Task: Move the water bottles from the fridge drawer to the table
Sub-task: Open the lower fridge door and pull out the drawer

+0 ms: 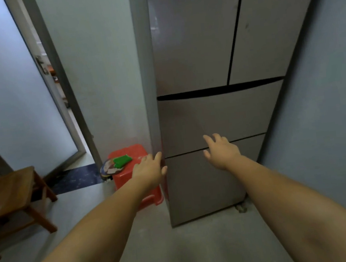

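grey floor (181, 248), fridge (209, 116), red stool (130, 178), wooden table (8, 192)

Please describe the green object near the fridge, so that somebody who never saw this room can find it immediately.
Start from the tall grey fridge that fills the middle of the view. Low on the floor at its left side stands a red plastic stool. The green object lies on the stool's top, partly over a round patterned item, and it is the only bright green thing in view.

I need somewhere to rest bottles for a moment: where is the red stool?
In the head view, the red stool stands on the floor left of the fridge, against its lower left corner, just behind the left hand.
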`<state>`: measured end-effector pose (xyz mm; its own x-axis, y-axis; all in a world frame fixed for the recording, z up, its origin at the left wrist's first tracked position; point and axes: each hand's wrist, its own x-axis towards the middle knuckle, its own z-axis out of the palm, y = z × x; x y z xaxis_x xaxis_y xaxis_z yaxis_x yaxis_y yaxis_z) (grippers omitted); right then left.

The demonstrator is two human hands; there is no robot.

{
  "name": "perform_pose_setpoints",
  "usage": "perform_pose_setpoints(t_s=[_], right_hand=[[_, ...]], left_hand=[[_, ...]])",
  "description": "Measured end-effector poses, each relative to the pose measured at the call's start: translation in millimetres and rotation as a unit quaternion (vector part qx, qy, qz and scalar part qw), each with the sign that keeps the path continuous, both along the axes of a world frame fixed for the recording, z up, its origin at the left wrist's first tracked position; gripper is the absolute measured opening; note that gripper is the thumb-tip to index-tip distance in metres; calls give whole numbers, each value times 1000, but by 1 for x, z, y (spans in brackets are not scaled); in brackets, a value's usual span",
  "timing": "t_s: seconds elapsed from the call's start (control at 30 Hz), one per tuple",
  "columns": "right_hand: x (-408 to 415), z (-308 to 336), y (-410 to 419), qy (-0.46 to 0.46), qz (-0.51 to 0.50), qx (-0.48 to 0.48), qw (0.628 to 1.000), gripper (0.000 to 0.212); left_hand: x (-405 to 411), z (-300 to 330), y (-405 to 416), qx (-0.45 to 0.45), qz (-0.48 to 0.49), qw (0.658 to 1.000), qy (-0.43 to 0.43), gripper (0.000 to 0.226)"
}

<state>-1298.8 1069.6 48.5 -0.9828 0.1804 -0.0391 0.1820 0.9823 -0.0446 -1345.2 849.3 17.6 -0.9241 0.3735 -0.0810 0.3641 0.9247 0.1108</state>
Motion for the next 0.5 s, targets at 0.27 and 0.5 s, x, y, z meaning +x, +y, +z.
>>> perform_pose_setpoints(t_s=[0.27, 0.5], right_hand=[[-155, 22, 33, 18, 70, 20, 997, 58], [-236, 19, 21, 97, 90, 26, 991, 60]], left_hand=[[-122, 5, 53, 111, 78, 991, -22, 59], [-217, 0, 71, 208, 121, 969, -56, 64]])
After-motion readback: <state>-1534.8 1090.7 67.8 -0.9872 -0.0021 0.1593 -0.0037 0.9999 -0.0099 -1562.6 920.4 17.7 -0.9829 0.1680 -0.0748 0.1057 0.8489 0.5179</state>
